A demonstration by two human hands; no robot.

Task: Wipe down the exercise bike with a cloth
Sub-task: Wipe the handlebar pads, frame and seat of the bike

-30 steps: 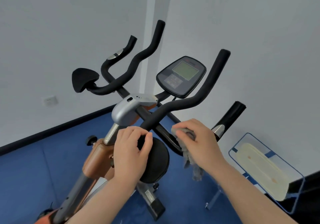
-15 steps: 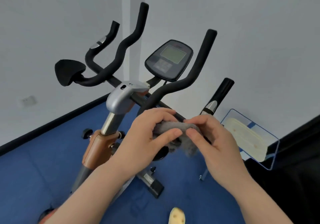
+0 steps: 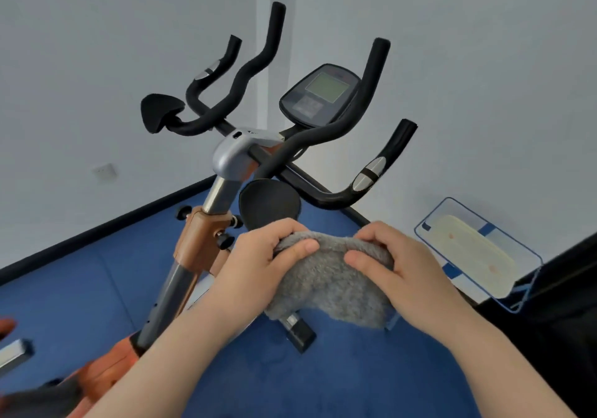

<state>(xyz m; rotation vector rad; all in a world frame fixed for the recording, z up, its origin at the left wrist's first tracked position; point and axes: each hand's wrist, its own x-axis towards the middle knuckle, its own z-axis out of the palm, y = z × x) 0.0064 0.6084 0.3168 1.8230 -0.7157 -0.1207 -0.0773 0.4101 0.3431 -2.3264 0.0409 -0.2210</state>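
The exercise bike (image 3: 232, 156) stands before me with black foam handlebars (image 3: 326, 133), a grey display console (image 3: 319, 94) and an orange-brown stem clamp (image 3: 200, 240). A fluffy grey cloth (image 3: 329, 285) hangs spread between my hands, below the round black elbow pad (image 3: 268, 203) and clear of the bike. My left hand (image 3: 258, 266) pinches its left top edge. My right hand (image 3: 407, 272) pinches its right top edge.
White walls meet in a corner behind the bike. Blue floor mat (image 3: 339, 379) lies underneath. A clear blue-edged bin with a cream tray (image 3: 468, 249) sits at the right, beside a black object (image 3: 565, 304). A chrome bar end (image 3: 13, 353) shows at the far left.
Both hands left the handlebar and elbow pad, pulled back toward me, and stretched the bunched cloth open between them. The view has shifted, so the bike now sits higher and further right.
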